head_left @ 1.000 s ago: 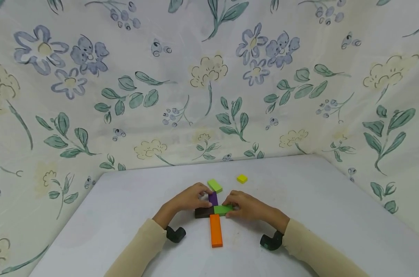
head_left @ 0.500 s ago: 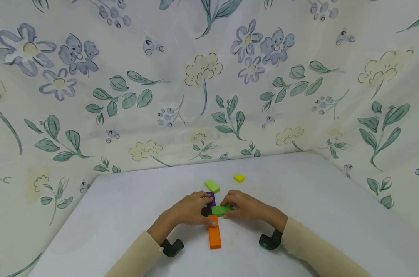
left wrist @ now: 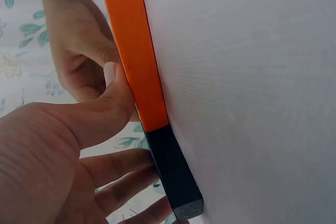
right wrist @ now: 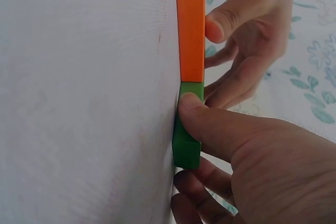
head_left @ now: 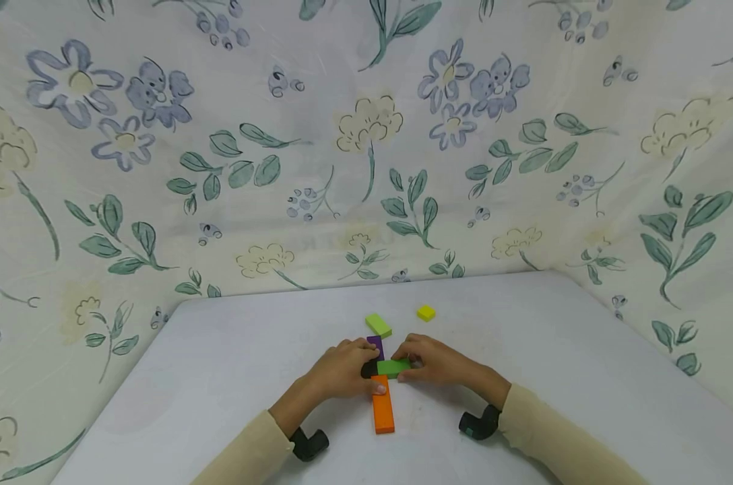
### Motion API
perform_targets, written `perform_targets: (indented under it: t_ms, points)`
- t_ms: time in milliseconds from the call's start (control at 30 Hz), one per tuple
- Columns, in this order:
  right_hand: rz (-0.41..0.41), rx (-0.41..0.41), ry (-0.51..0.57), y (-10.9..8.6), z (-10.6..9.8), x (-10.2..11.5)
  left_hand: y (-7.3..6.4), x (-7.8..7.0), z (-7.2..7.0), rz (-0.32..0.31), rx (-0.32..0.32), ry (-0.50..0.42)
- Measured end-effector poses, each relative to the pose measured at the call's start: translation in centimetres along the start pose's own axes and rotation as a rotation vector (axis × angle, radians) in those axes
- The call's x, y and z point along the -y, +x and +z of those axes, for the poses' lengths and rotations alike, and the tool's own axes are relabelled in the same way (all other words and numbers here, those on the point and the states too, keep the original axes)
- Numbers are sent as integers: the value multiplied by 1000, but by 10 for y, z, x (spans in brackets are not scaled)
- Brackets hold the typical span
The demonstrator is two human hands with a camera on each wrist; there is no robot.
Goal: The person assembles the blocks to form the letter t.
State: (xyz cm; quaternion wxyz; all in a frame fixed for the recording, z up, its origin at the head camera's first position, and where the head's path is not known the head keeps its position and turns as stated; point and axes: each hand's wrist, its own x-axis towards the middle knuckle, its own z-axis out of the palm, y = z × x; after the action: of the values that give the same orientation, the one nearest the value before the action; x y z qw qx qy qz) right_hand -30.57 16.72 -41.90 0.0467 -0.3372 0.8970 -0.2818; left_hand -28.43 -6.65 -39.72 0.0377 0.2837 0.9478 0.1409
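Observation:
Black (left wrist: 177, 177), green (head_left: 394, 368), purple (head_left: 375, 345) and orange (head_left: 383, 411) blocks meet in a cross on the white table. My left hand (head_left: 347, 369) spreads over the middle, thumb on the orange block's inner end. Its fingers reach over the black block to the purple one and hide much of the black block. My right hand (head_left: 436, 362) pinches the green block between thumb and fingers at its outer part. In the right wrist view, the right thumb (right wrist: 191, 106) lies on the green block's near side, beside the orange block's end.
Behind the cross lies a light green block (head_left: 378, 325), with a small yellow block (head_left: 426, 312) farther right. A flower-patterned cloth (head_left: 366, 168) rises behind the white table (head_left: 221, 364). Each wrist carries a black camera, such as the left one (head_left: 309, 444).
My left hand has moved from the purple block toward the right and nearer, covering most of the black block and setting its thumb on the orange one. The right hand keeps its pinch on the green block.

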Motion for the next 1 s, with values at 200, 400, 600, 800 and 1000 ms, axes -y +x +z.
perform_targets:
  t_ms: [200, 400, 600, 800, 1000]
  points:
    - [7, -2, 20, 1, 4, -1, -4, -2, 1, -3, -13, 18]
    - [1, -4, 3, 1, 4, 0, -7, -7, 1, 6, -39, 43]
    - [-2, -2, 7, 2, -1, 4, -2, -3, 5, 11, -59, 65]
    - [10, 7, 5, 1, -2, 6, -3, -6, 5, 2, -66, 60]
    - [7, 14, 7, -1, -2, 6, -4, -7, 7, 1, -77, 63]
